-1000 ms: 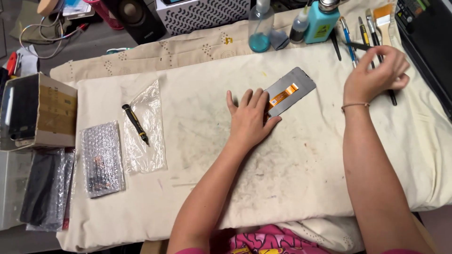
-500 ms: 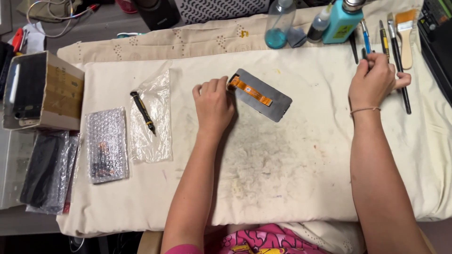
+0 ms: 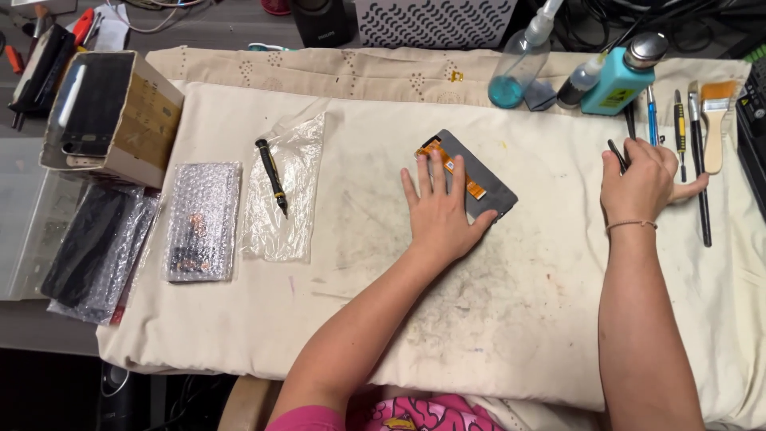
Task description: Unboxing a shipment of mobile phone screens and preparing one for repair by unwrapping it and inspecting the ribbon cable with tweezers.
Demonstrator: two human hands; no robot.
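Cloth [image 3: 263, 343], cream-coloured, stained and spread as the work surface, is being leaned on by both forearms. Beneath the left hand [image 3: 439, 209], a flat grey rectangular screen panel with an orange ribbon cable [image 3: 479, 182] is being pressed flat by spread, unclenched fingers. Just past the right hand [image 3: 638, 182], a row of slim hand tools [image 3: 692, 152] is being reached into, and a thin black tweezer-like tool [image 3: 617, 154] is being pinched in its curled fingers.
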